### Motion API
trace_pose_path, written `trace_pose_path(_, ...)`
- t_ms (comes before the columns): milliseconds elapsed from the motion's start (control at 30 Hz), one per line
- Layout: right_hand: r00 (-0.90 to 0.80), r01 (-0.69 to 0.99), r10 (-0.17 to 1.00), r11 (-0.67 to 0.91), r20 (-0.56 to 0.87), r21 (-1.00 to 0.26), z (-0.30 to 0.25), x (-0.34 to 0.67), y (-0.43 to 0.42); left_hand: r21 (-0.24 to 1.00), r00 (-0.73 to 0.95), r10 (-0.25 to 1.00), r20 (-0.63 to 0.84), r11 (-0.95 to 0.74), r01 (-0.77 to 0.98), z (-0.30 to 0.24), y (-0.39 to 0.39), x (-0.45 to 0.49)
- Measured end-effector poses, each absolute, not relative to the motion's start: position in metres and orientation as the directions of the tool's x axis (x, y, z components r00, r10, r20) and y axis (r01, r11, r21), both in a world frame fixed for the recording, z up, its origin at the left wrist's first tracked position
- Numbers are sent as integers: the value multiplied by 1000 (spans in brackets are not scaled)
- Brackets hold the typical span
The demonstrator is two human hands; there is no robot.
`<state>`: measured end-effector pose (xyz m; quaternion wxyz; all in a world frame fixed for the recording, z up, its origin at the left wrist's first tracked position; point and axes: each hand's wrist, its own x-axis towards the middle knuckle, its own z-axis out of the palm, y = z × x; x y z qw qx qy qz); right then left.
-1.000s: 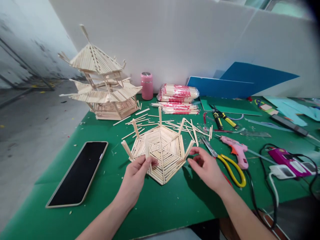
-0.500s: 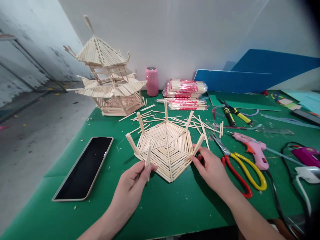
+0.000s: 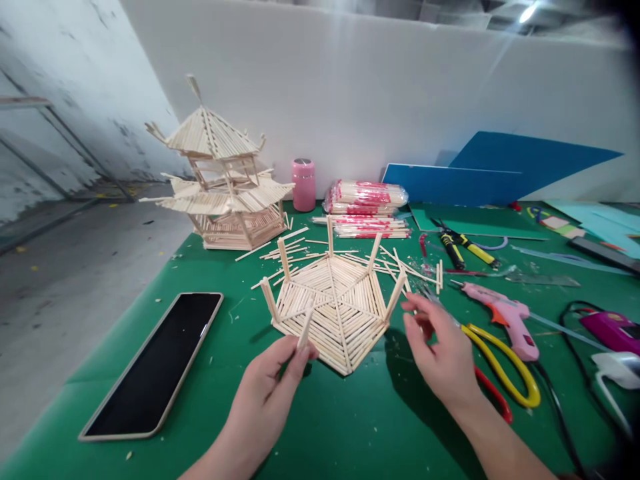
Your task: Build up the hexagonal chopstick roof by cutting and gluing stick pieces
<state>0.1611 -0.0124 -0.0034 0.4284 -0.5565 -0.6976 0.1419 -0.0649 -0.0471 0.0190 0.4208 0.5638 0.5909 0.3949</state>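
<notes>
Between my hands lies a hexagonal base of wooden sticks (image 3: 333,310) with several upright posts along its edge. My left hand (image 3: 273,383) pinches a short wooden post (image 3: 305,327) between thumb and fingers, at the base's near left edge. My right hand (image 3: 440,347) is raised just off the base's right side, fingers curved apart with nothing seen in them. Partly behind that hand lie pliers (image 3: 505,360) with red and yellow handles. A pink glue gun (image 3: 507,313) rests farther right.
A stick pagoda model (image 3: 220,187) stands at the back left. A phone (image 3: 155,367) lies at the left. Behind are a pink bottle (image 3: 303,187), packed sticks (image 3: 367,195), loose sticks and wire strippers (image 3: 463,247). Cables and a purple device (image 3: 613,331) are at the right.
My right hand has let go of the base's right corner and moved away to the right. My left hand still holds the post. The view has tilted up slightly.
</notes>
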Motion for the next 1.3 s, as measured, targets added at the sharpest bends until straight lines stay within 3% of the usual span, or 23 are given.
trace_pose_path(67,-60,525,858,462,510,-715,7,153,-22,963,104,991,-87,57,264,24,-47,-57)
trace_pose_path(133,-248,348,874,483,417,-804,18,142,-26,979,259,950,-173,138,147,30,-43,-48)
trace_pose_path(233,-429,140,878,296,211,-945,28,126,-21,955,476,845,-245,294,-29,33,-34,-35)
trace_pose_path(333,-483,6,871,110,93,-994,26,118,-11,920,546,794,-266,379,-102,29,-26,-31)
trace_pose_path(400,-465,22,882,102,80,-995,20,116,-7,912,542,798,-263,389,-131,24,-22,-30)
trace_pose_path(600,-338,272,925,271,172,-923,6,112,-5,909,447,868,-219,348,-229,18,-23,-30)
trace_pose_path(800,-384,216,903,293,195,-931,6,113,-7,895,464,847,-261,393,-213,18,-26,-33)
trace_pose_path(1067,-428,118,885,253,181,-960,8,113,-11,745,609,732,-306,583,-325,5,-31,-36)
trace_pose_path(1300,-442,161,867,327,228,-931,7,113,-10,738,570,759,-314,573,-356,8,-32,-33)
